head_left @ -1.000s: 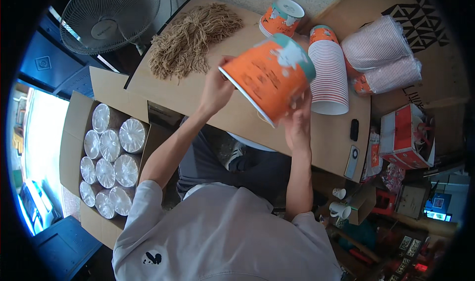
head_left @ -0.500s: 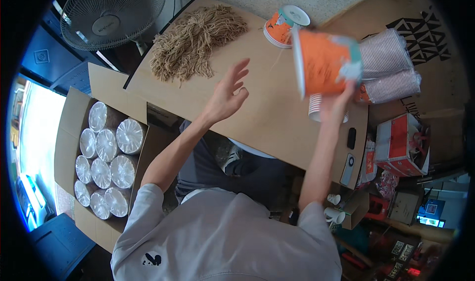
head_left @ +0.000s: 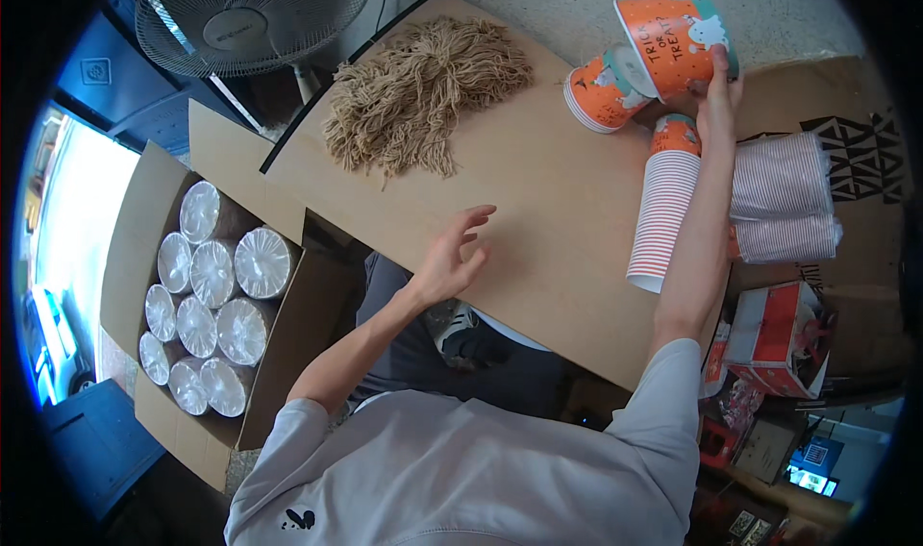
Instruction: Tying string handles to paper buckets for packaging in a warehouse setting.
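Note:
My right hand (head_left: 719, 99) grips a large orange paper tub (head_left: 663, 51) with a white ghost and teal patch, tilted on its side at the far right of the table. Its fingers lie along the tub's base, and the thumb is hidden. Just left of it, partly covered, is a short stack of orange paper tubs (head_left: 598, 96). Under my right forearm lies a long nested stack of red-and-white striped paper cups (head_left: 663, 214), orange at its far end. Over the table's near edge my left hand (head_left: 452, 262) hovers open, fingers apart, holding nothing.
A bundle of tan mop yarn (head_left: 428, 89) lies on the wooden table (head_left: 548, 224). Plastic-wrapped striped cup stacks (head_left: 784, 176) sit at the right. At left stands an open carton (head_left: 130, 258) of several wrapped cylinders, with a fan (head_left: 236, 32) behind it. A red-and-white box (head_left: 769, 339) stands lower right.
My right hand has carried the orange tub away from me and to the right, beside the short tub stack. The left hand has drawn back toward the near edge. The view has shifted.

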`<state>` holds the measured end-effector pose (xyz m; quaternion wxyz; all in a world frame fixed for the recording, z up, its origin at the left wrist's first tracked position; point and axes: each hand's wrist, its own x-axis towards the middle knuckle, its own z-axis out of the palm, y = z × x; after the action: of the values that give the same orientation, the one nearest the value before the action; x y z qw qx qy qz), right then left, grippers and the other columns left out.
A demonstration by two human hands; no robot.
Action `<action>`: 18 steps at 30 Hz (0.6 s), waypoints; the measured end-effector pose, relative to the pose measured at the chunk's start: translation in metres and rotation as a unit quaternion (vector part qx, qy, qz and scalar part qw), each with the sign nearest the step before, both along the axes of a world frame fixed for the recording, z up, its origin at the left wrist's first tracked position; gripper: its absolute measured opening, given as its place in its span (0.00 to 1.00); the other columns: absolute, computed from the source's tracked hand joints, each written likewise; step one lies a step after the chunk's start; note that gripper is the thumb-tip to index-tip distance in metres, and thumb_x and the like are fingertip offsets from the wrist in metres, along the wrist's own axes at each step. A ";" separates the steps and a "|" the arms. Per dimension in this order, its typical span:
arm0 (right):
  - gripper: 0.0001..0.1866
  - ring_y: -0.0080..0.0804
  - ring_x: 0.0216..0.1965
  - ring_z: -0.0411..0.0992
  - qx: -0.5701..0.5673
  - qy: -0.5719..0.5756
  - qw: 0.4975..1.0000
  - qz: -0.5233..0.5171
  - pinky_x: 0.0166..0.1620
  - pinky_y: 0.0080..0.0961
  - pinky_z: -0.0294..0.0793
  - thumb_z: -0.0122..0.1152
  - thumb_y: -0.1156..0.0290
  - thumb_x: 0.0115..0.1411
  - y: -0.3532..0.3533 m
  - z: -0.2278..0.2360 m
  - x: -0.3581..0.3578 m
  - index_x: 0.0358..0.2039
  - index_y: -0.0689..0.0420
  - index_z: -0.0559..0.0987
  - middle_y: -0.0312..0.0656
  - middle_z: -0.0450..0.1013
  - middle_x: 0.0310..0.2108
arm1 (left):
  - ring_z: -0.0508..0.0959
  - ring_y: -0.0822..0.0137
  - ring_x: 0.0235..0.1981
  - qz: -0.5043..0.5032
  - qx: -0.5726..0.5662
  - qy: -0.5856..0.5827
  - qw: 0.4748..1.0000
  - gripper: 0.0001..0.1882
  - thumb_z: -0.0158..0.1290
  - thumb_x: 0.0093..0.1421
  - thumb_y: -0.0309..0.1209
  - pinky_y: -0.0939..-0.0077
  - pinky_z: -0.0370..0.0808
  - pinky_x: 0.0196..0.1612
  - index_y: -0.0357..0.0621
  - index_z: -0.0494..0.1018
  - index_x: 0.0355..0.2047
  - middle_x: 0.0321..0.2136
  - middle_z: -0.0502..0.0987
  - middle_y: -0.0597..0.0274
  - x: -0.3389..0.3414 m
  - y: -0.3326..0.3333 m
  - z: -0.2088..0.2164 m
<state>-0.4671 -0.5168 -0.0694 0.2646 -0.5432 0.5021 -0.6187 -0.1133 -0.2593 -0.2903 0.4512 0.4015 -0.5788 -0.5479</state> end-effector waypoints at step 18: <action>0.68 0.48 0.62 0.70 0.069 0.239 0.967 -0.054 0.49 0.38 0.86 0.84 0.47 0.50 -0.045 -0.080 -0.039 0.73 0.73 0.48 0.62 0.58 0.67 | 0.72 0.48 0.66 -0.045 -0.124 -0.081 0.988 0.31 0.54 0.58 0.20 0.59 0.69 0.70 0.38 0.68 0.64 0.63 0.72 0.47 0.001 -0.006 -0.027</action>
<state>-0.5058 -0.5616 -0.1496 0.1398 -0.6276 0.6206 -0.4488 -0.1127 -0.2652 -0.3169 0.4242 0.3595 -0.6943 -0.4570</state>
